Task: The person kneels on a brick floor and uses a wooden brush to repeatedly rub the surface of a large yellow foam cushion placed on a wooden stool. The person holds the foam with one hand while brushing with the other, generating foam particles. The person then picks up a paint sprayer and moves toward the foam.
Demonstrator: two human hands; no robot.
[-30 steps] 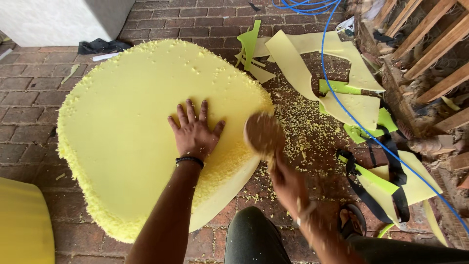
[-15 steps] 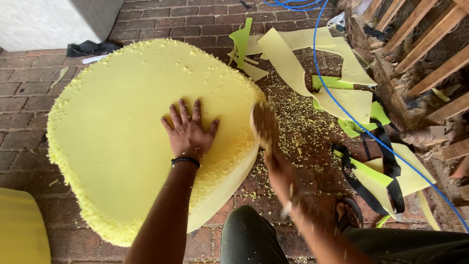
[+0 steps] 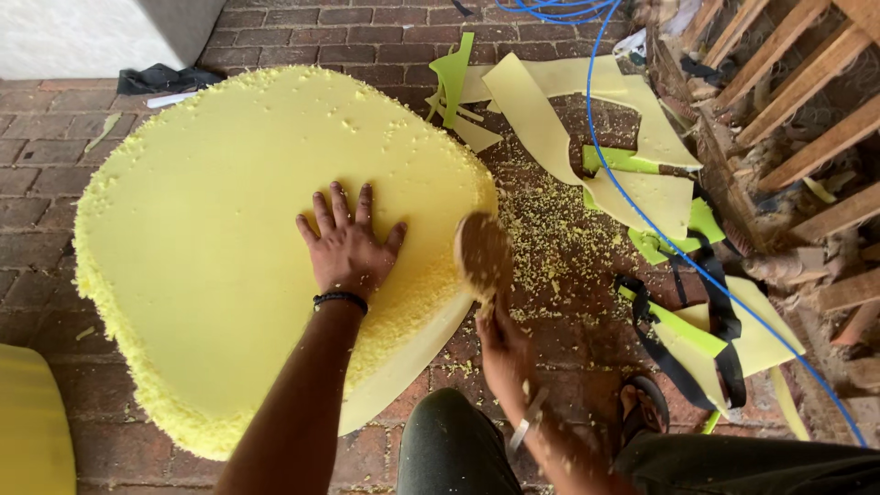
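Note:
A big rounded slab of yellow foam (image 3: pixel 211 229) lies on the brick floor, its edges rough and crumbly. My left hand (image 3: pixel 346 246) is pressed flat on top of it near the right edge, fingers spread. My right hand (image 3: pixel 504 344) grips the handle of a tool whose round brown disc (image 3: pixel 483 254) is blurred and sits against the foam's right edge. Yellow crumbs lie scattered on the bricks beside the disc.
Thin yellow foam offcuts (image 3: pixel 587 119) and black straps (image 3: pixel 724 321) litter the bricks to the right. A blue cable (image 3: pixel 642 211) runs across them. A wooden frame (image 3: pixel 788 119) stands at far right. Another yellow piece (image 3: pixel 32 422) shows at bottom left.
The brown disc has moved along the foam's right edge, shedding more crumbs. My left hand stays flat on the foam; the view has shifted slightly.

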